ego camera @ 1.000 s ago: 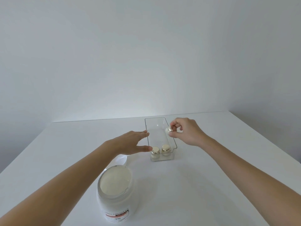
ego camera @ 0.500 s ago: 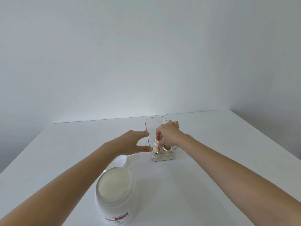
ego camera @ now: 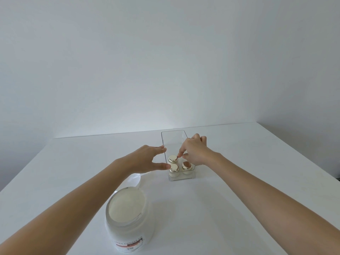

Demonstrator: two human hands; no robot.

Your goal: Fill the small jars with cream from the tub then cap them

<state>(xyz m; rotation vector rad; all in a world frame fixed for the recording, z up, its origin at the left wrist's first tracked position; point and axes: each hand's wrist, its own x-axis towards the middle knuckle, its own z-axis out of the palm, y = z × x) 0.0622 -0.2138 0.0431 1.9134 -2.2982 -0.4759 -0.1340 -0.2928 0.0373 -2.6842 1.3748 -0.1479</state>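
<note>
While the left hand spreads against the bin, the right pinches a third capped jar at its 12 o'clock; tub open.

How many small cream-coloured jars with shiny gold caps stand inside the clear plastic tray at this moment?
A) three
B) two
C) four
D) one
A: three small cream-coloured jars with shiny gold caps show in the clear plastic tray, two at its near end and one behind the left one, under the right hand's fingertip.
</note>
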